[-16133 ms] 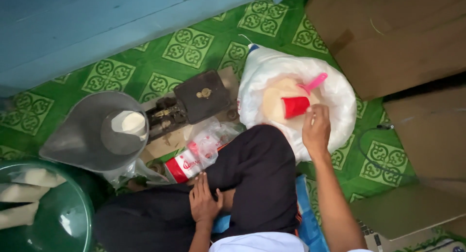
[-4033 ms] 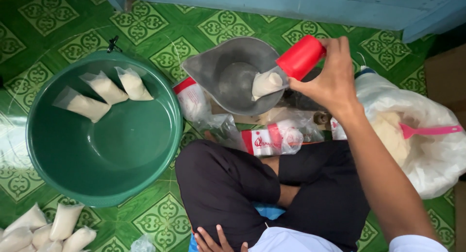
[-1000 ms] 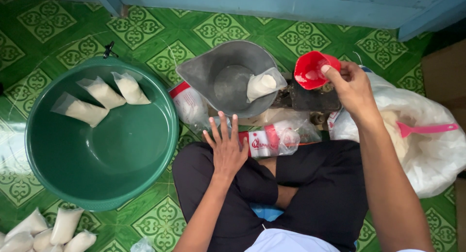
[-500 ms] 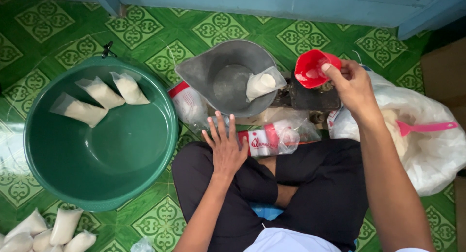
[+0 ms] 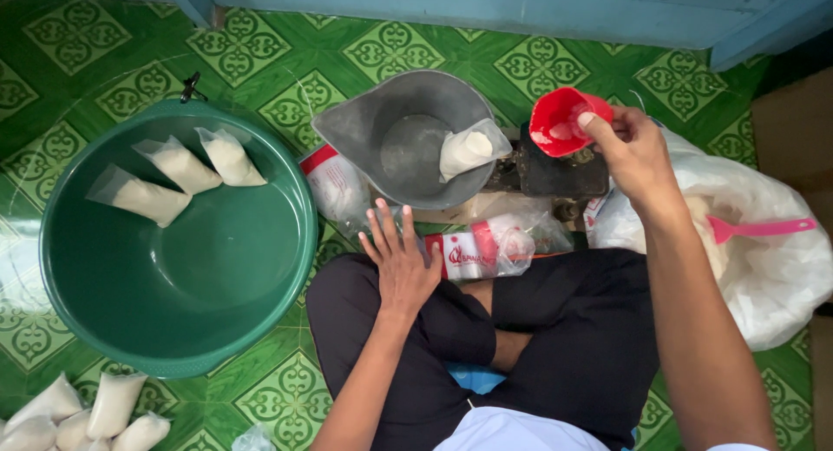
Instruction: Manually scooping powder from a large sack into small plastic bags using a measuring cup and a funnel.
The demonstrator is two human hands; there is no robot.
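**Red plastic cup held tilted over the scale**

Red plastic cup (image 5: 562, 119) sits clamped in the right hand (image 5: 638, 151), just beside the grey metal scale pan (image 5: 395, 138) holding a small white filled bag (image 5: 466, 150). Left hand (image 5: 401, 260) rests on the knee, fingers spread. A tilt could spill grains onto the green patterned floor (image 5: 113, 69). Green plastic basin (image 5: 173, 329) crowds the left; room is tight.
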